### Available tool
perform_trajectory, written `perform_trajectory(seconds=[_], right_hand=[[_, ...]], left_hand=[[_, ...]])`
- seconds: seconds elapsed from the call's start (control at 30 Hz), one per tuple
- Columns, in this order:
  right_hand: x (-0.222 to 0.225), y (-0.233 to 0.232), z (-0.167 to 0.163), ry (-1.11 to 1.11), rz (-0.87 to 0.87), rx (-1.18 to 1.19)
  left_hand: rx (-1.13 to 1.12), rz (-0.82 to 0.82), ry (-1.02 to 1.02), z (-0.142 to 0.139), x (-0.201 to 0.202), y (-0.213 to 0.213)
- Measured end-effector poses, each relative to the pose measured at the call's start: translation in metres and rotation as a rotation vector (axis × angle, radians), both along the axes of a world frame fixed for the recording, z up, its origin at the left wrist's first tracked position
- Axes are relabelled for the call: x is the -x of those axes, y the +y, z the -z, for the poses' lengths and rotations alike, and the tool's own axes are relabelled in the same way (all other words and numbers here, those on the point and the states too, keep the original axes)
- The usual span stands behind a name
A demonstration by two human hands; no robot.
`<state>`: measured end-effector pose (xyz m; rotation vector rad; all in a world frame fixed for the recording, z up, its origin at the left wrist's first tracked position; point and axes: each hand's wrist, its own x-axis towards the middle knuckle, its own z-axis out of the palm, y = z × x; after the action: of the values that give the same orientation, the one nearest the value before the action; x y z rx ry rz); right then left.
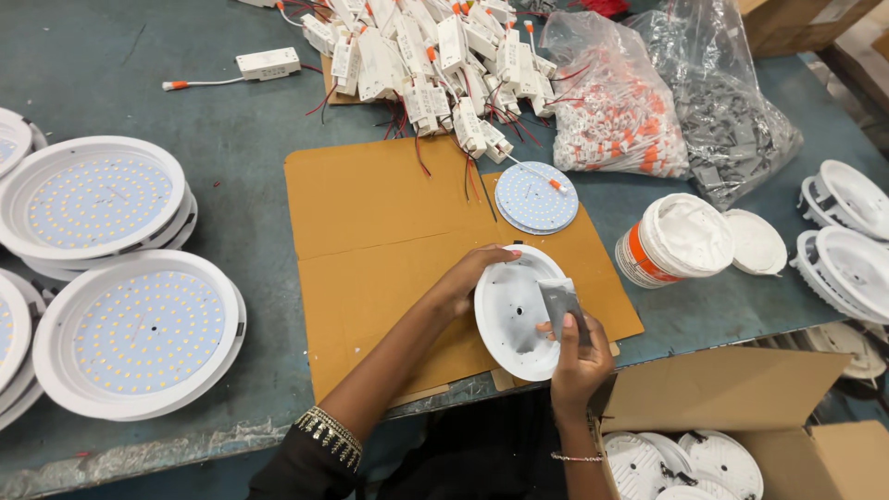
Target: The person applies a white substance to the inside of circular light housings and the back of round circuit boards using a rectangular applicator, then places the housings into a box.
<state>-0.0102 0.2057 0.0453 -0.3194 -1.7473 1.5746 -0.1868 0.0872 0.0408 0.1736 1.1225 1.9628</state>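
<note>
A person stands at a blue-green worktable [185, 102], both hands over a flat sheet of brown cardboard [380, 222] that serves here as the landmark. At the cardboard's near right corner, the left hand [470, 274] grips the upper left rim of a white round lamp housing [512, 313], fingers curled over its edge, tilting it up. The right hand [579, 356] is closed around a small grey spreader [561, 304], whose flat end rests against the housing's right inner side.

On the cardboard's far right corner lies a round LED disc [536, 197] with a thin wire. Beyond the cardboard's far edge sits a heap of white driver boxes [435, 65] with red and black wires. To the right of the cardboard stands a white tub [674, 239] with an orange band, its lid [757, 242] just beside it, and two clear bags of small parts [648, 93] behind. To the cardboard's left are stacks of finished LED panels [139, 329]. Near its right corner, an open carton [741, 389] holds more white housings.
</note>
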Motion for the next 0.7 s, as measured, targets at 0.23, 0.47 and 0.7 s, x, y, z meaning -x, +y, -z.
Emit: perform_trajectory(seconds=[0.23, 0.47, 0.7], right_hand=[[0.0000, 0.0007, -0.0008, -0.021, 0.012, 0.008], [-0.0014, 0.0024, -0.0006, -0.043, 0.023, -0.032], [-0.0015, 0.0023, -0.0007, -0.031, 0.023, -0.012]], left_hand=[[0.028, -0.012, -0.023, -0.0023, -0.0022, -0.0012], [0.031, -0.010, -0.001, -0.0051, -0.0035, -0.0012], [0.089, -0.017, 0.001, -0.0080, -0.0054, -0.0010]])
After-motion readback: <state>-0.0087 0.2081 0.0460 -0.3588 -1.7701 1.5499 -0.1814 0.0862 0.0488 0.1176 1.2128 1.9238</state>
